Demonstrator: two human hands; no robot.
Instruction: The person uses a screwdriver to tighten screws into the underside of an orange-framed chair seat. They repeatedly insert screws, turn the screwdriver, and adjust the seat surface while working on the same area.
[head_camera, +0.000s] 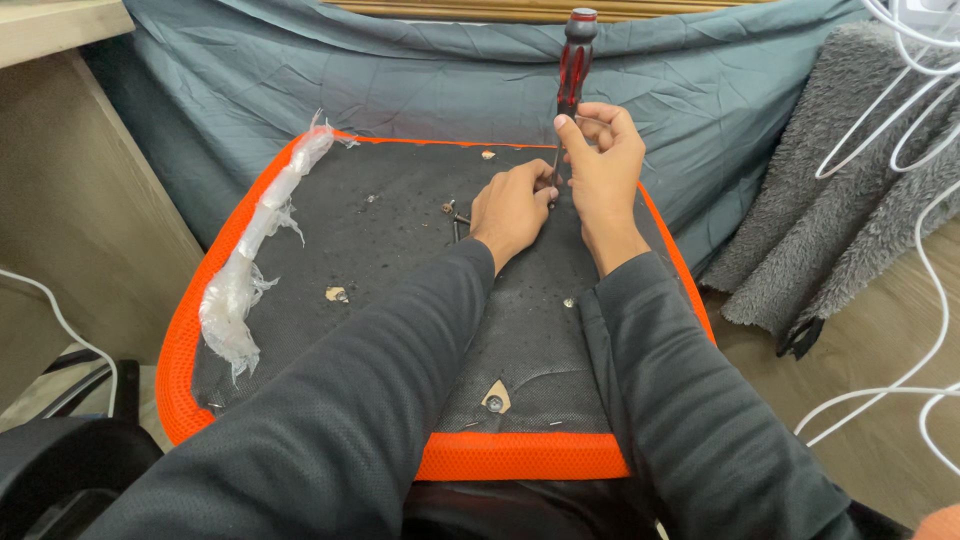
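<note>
An upturned chair seat (400, 270) with a black underside and orange mesh edge lies in front of me. My right hand (603, 165) grips the shaft of a red-and-black screwdriver (573, 60), held upright with its tip on the seat's far side. My left hand (512, 207) rests on the seat just left of the tip, fingers pinched at the spot where the tip meets the surface. Loose dark screws (455, 213) lie just left of my left hand. What sits under the tip is hidden by my fingers.
A strip of clear plastic wrap (250, 260) clings along the seat's left edge. A teal cloth (420, 80) lies behind, a grey fluffy rug (850, 180) and white cables (930, 240) on the right, a wooden cabinet (70, 200) on the left.
</note>
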